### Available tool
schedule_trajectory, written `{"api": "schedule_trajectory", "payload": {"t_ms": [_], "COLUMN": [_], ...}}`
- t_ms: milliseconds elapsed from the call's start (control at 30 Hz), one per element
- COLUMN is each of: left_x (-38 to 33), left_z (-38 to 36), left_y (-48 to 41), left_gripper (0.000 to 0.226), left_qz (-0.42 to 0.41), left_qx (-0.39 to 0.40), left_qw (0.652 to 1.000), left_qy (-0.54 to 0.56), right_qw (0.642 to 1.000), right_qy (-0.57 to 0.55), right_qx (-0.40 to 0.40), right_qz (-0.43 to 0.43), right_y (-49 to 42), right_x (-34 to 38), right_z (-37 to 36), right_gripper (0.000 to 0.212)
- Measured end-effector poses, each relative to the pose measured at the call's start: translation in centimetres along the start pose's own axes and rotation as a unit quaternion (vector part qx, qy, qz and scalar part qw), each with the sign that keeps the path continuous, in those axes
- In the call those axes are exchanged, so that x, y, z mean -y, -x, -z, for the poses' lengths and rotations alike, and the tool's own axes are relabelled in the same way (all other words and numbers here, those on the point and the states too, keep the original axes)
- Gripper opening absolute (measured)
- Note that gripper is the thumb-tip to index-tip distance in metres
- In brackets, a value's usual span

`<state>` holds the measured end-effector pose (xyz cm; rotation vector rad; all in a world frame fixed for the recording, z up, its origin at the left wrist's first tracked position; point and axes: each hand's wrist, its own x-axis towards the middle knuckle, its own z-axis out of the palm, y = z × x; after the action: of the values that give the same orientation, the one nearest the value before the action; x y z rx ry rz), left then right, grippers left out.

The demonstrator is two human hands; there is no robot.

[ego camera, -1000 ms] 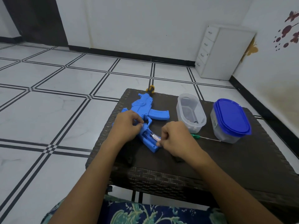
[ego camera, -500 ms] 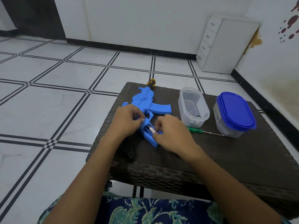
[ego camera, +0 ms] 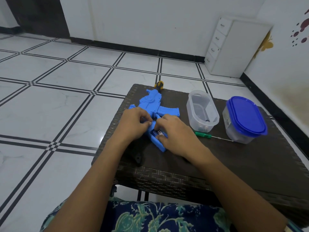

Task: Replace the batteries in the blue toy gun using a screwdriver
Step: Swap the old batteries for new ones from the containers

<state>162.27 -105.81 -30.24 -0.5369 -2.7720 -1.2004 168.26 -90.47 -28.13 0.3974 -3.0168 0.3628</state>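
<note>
The blue toy gun (ego camera: 153, 104) lies flat on the dark wicker table (ego camera: 234, 158), its orange-tipped barrel pointing away from me. Its grip faces me with the battery compartment open, and a battery (ego camera: 158, 132) shows inside. My left hand (ego camera: 135, 124) grips the gun's body just left of the compartment. My right hand (ego camera: 173, 133) rests on the grip with its curled fingers pressing the battery into the compartment. A green-handled screwdriver (ego camera: 203, 134) lies on the table right of my right hand.
A clear open tub (ego camera: 203, 111) with small items at its bottom stands behind the screwdriver. A tub with a blue lid (ego camera: 245, 118) stands at the right. A small black piece (ego camera: 138, 159) lies near the table's front left edge. White drawers stand by the far wall.
My right hand has moved left over the open compartment and now covers most of the battery. My left hand stayed on the gun. The view has tilted slightly.
</note>
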Motion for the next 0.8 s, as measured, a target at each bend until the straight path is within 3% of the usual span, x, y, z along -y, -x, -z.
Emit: {"api": "schedule_trajectory", "payload": {"t_ms": [133,200,333,400,467,567,800], "left_x": [0.1,0.1,-0.1,-0.2,-0.2,-0.2,-0.1], "left_z": [0.0,-0.1,0.0,0.1,0.1,0.1,0.0], "left_y": [0.0,-0.1,-0.1,-0.1,0.0,0.0,0.0], "left_gripper": [0.012,0.014,0.017,0.016,0.016,0.014,0.016], "left_qz": [0.004,0.006,0.012,0.016,0.015,0.011,0.013], "left_qx": [0.002,0.003,0.002,0.002,0.003,0.004,0.001], "left_qw": [1.000,1.000,1.000,1.000,1.000,1.000,1.000], "left_qy": [0.000,0.001,-0.002,-0.003,-0.005,-0.007,-0.001], "right_qw": [0.999,0.993,0.907,0.883,0.914,0.977,0.995], "right_qy": [-0.030,-0.106,-0.379,-0.429,-0.378,-0.202,-0.070], "right_qx": [-0.014,-0.054,-0.160,-0.143,-0.086,-0.008,0.047], "right_qz": [0.002,-0.007,-0.089,-0.125,-0.120,-0.074,-0.051], "right_y": [0.1,0.3,0.3,0.2,0.2,0.6,0.4], "right_x": [-0.3,-0.6,-0.9,-1.3,-1.9,-1.8,-1.0], "right_z": [0.4,0.4,1.1,1.7,1.8,1.3,1.8], "right_gripper": [0.018,0.020,0.019,0.016,0.021,0.037,0.010]}}
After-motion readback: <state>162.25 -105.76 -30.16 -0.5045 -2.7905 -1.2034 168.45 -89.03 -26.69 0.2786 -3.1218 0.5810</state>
